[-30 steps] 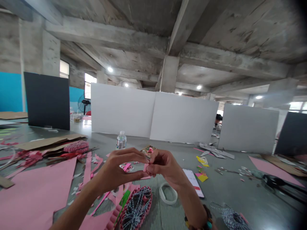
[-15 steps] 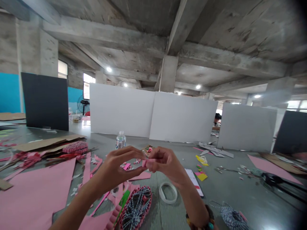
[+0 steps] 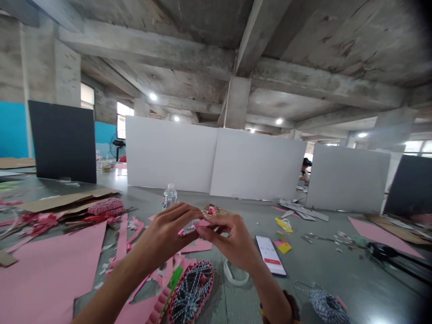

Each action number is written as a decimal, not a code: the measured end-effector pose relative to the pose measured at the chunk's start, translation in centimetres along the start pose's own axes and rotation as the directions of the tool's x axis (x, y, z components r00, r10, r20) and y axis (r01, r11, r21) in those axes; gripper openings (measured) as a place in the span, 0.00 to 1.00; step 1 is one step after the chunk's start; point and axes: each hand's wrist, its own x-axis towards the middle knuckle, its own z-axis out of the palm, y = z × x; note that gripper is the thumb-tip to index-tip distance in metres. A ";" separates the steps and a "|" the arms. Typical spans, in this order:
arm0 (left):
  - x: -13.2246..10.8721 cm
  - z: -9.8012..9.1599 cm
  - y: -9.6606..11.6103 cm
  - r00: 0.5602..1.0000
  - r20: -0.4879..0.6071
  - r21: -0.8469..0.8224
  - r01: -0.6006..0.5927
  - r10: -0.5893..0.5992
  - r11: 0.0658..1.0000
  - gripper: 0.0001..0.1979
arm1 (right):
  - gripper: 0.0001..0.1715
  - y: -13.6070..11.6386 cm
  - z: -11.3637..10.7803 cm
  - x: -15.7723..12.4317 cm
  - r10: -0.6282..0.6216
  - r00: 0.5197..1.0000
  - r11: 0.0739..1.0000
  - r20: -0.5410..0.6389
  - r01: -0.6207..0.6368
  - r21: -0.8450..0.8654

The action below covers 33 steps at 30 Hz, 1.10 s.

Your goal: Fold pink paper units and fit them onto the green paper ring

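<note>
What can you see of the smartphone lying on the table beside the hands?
The smartphone lies flat, screen up, on the grey table, its top angled toward the upper left. Its glassy screen is lit white, with small dark text and a red bar in the lower part. A thin dark edge frames it. The right hand is just to its left, apart from it.

Tiny scrap of pink paper (image 3: 201, 223) — mostly hidden, can't really make out its shape — pinched up in the air between the left hand (image 3: 163, 234) and the right hand (image 3: 229, 239).
</note>
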 end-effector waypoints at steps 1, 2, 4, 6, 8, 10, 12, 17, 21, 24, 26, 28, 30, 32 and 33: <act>0.0 0.0 0.0 1.000 -0.005 0.005 -0.004 0.004 1.000 0.08 | 0.10 -0.1 0.0 -0.1 -0.026 1.000 0.999 0.004 0.026 -0.026; 0.1 0.0 0.0 1.000 -0.009 0.008 -0.005 0.005 1.000 0.07 | 0.09 -0.2 0.1 -0.1 -0.055 0.998 0.997 0.001 0.055 -0.061; 0.2 -0.1 0.0 1.000 -0.010 0.010 0.004 -0.004 1.000 0.07 | 0.11 -0.3 0.1 -0.3 -0.111 0.994 0.984 -0.004 0.109 -0.141; 0.3 -0.2 0.0 1.000 -0.011 0.002 0.019 -0.019 1.000 0.06 | 0.12 -0.3 0.2 -0.4 -0.143 0.990 0.973 -0.013 0.138 -0.187; 0.5 -0.4 0.2 0.999 -0.017 -0.022 0.028 -0.029 0.999 0.06 | 0.09 -0.1 0.3 -0.4 -0.155 0.987 0.973 -0.051 0.143 -0.183; 0.6 -0.4 0.3 1.000 -0.012 -0.053 0.022 -0.023 0.998 0.06 | 0.04 0.2 0.5 -0.3 -0.155 0.980 0.979 -0.123 0.136 -0.148; 0.8 -0.5 0.5 1.000 0.000 -0.078 -0.007 0.007 0.997 0.06 | 0.02 0.3 0.7 -0.2 -0.141 0.968 0.987 -0.207 0.120 -0.110; 1.1 -0.4 1.2 0.999 0.032 -0.168 -0.023 0.029 0.986 0.08 | 0.24 0.4 1.1 -0.2 -0.075 0.987 0.991 -0.141 0.090 0.102; 1.2 -0.4 1.7 0.998 0.064 -0.197 0.009 0.004 0.980 0.07 | 0.37 1.0 1.4 0.1 -0.050 0.995 0.884 0.090 0.002 0.468; 1.2 -0.5 1.8 0.995 0.100 -0.208 0.035 -0.015 0.977 0.07 | 0.38 1.3 1.8 0.5 -0.068 0.987 0.780 0.148 -0.040 0.624; 1.2 -0.6 1.7 0.992 0.126 -0.213 0.049 -0.022 0.976 0.06 | 0.36 1.5 2.0 0.7 -0.079 0.984 0.725 0.160 -0.053 0.687; 1.2 -0.6 1.6 0.990 0.140 -0.214 0.062 -0.032 0.975 0.06 | 0.35 1.6 2.1 0.8 -0.064 0.985 0.686 0.160 -0.073 0.724; 1.1 -0.6 1.3 0.987 0.149 -0.233 0.091 -0.057 0.968 0.07 | 0.33 1.8 2.1 0.8 -0.023 0.984 0.681 0.177 -0.115 0.723; 1.0 -0.5 0.9 0.984 0.154 -0.264 0.130 -0.091 0.956 0.08 | 0.32 2.0 1.9 0.9 0.011 0.976 0.690 0.218 -0.165 0.704; 0.9 -0.5 0.7 0.982 0.156 -0.279 0.150 -0.109 0.949 0.08 | 0.33 2.1 1.8 0.9 0.025 0.972 0.690 0.235 -0.187 0.699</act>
